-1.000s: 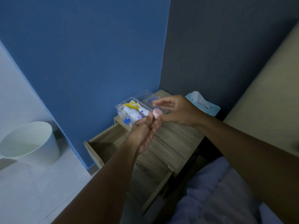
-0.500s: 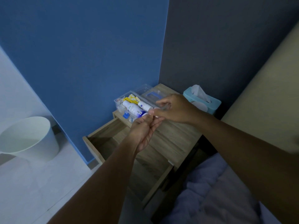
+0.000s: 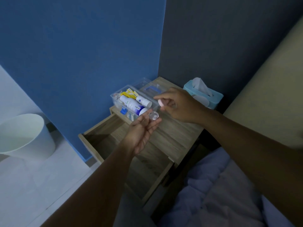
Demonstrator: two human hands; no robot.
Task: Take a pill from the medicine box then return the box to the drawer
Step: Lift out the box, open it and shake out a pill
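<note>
The table (image 3: pixel 172 136) in the corner carries the medicine box (image 3: pixel 118 102); its drawer (image 3: pixel 98 138) stands pulled open below and shows only bare wood. The bed (image 3: pixel 221 185) lies at lower right, a pale bin (image 3: pixel 24 135) on the floor at left, and a tissue box (image 3: pixel 211 97) at the back of the table.

The medicine box is clear, its lid (image 3: pixel 147 86) laid open behind it. Inside lie two white bottles (image 3: pixel 131 104) on their sides, a yellow packet (image 3: pixel 130 93) and small items too dim to identify.

My left hand (image 3: pixel 141 130) is cupped palm up, its fingertips holding a small clear round pot (image 3: pixel 154 115); something pale lies inside, probably the pills. My right hand (image 3: pixel 178 105) is just beside it, above, pinching a small pink piece (image 3: pixel 160 102), seemingly the pot's cap, though blur prevents certainty.

Judgement: the step in hand is extracting one pill. I should keep the pot level over the table, tip gently into the palm, and keep the cap held ready for reclosing. Box return is outstanding.
</note>
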